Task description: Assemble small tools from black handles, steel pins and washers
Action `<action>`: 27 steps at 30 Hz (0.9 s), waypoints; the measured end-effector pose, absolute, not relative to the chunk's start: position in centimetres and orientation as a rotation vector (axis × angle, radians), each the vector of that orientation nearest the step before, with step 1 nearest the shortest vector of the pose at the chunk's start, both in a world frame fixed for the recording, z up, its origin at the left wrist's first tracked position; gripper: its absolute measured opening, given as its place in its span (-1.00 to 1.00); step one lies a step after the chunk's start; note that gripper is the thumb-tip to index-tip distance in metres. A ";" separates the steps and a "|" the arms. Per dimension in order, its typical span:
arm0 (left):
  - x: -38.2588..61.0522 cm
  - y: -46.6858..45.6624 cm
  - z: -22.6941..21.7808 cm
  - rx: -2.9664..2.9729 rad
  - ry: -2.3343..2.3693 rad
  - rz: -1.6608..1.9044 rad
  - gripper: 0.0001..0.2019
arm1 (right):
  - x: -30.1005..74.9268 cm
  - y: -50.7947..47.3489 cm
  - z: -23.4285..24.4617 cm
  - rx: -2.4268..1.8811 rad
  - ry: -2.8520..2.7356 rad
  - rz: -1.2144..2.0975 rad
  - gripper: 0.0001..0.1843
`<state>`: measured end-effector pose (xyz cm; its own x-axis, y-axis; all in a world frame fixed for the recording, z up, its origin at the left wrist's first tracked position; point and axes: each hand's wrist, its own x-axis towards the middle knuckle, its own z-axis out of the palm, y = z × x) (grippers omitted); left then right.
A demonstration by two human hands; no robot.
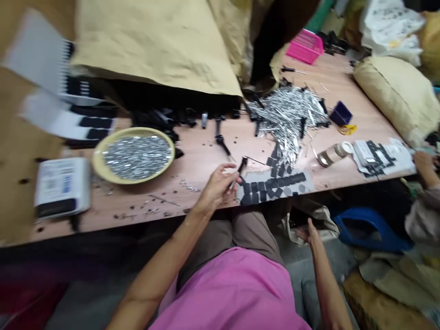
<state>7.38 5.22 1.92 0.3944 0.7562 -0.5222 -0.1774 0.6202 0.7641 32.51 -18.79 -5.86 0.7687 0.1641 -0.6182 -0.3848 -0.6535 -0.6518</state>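
Observation:
My left hand (218,185) rests on the front edge of the wooden table (144,206), fingers pinched on a small black-tipped metal piece (240,166). Just right of it lies a grey sheet (307,181) covered with several small black pads (271,185). My right hand (309,233) hangs below the table edge beside my knee, fingers stretched out, holding nothing I can see. A heap of shiny metal strips (288,114) lies further back on the table.
A yellow dish (98,167) of small silver parts sits at left, a white box (62,185) beside it. Brown paper (154,41), a pink basket (305,46), a tape roll (332,153) and another person's hand (424,165) at the right edge.

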 end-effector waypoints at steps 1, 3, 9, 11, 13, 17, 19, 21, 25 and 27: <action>7.3 5.0 2.0 0.656 0.952 0.622 -0.69 | 33.2 -18.4 -5.7 -2.169 0.159 0.795 -0.54; 7.1 4.9 2.1 0.591 0.855 0.585 -0.74 | 34.2 -17.1 -4.9 -2.205 0.094 0.687 -0.51; 5.0 5.1 3.5 0.558 0.724 0.772 -0.66 | 28.2 -8.8 0.1 -1.986 -0.819 0.351 -0.59; 4.4 5.6 3.9 0.627 0.779 0.892 -0.61 | 23.4 -5.3 0.7 -1.850 -1.257 0.509 -0.68; 3.9 6.4 3.7 0.729 0.885 1.037 -0.60 | 18.7 -2.2 0.3 -1.670 -1.630 0.623 -0.71; 3.7 8.7 1.6 0.977 1.116 1.199 -0.74 | 12.3 1.6 -1.9 -1.765 -2.011 0.663 -0.76; 3.7 9.5 0.2 1.084 1.228 1.174 -0.82 | 11.4 2.2 -2.6 -1.895 -2.025 0.630 -0.75; 3.7 9.9 -1.1 1.214 1.327 1.085 -0.87 | 11.9 2.6 -2.8 -1.972 -1.871 0.603 -0.72; 3.6 9.7 -2.8 1.309 1.362 1.060 -0.89 | 15.0 5.2 -2.0 -1.941 -1.512 0.568 -0.72; 3.6 9.6 -3.2 1.352 1.397 1.063 -0.86 | 16.0 7.8 -1.0 -1.919 -1.500 0.576 -0.71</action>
